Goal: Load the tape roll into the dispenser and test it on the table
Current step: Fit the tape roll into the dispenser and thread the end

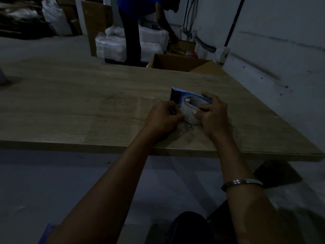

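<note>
A dim room: the wooden surface point(70, 95) runs toward a grey wall, an open cardboard box point(177, 63) at its far edge. Near the front edge, the right hand point(213, 114) grips the tape roll point(190, 110) beside the blue dispenser point(177, 95); the left hand point(162, 117) pinches its loose end.

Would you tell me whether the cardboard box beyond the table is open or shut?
Open. The cardboard box past the far edge of the table has its flaps spread and its dark inside shows; what it holds cannot be told.

Dim room, wooden table point(70, 103), grey floor point(44, 48), scuffed white wall point(281, 41).
</note>
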Demonstrator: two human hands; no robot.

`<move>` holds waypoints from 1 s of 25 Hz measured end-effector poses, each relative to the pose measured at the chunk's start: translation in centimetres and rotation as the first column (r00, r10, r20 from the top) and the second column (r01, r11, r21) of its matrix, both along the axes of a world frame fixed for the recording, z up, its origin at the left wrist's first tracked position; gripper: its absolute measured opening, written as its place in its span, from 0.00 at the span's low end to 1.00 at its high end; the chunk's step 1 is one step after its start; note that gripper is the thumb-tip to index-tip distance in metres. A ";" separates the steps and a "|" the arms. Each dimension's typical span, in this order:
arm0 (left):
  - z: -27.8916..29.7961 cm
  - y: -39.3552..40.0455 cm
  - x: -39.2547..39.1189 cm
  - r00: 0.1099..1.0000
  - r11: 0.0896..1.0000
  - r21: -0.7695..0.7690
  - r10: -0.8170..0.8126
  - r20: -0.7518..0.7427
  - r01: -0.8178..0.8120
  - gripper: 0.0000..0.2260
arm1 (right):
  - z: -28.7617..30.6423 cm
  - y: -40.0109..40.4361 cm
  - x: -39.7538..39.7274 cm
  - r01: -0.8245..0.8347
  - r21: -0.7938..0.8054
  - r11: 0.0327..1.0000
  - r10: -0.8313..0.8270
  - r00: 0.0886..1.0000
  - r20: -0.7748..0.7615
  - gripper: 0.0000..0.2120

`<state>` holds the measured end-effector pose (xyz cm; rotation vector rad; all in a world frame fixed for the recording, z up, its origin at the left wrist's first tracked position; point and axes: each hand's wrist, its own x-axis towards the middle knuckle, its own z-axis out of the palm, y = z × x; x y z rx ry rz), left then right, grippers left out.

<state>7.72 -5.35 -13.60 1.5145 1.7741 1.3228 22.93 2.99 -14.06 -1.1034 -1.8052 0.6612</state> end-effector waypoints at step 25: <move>0.2 -0.8 0.7 0.996 0.999 -0.003 -0.051 -0.078 0.051 0.11 | -0.2 0.3 0.0 -0.041 0.119 0.992 0.030 0.995 0.095 0.11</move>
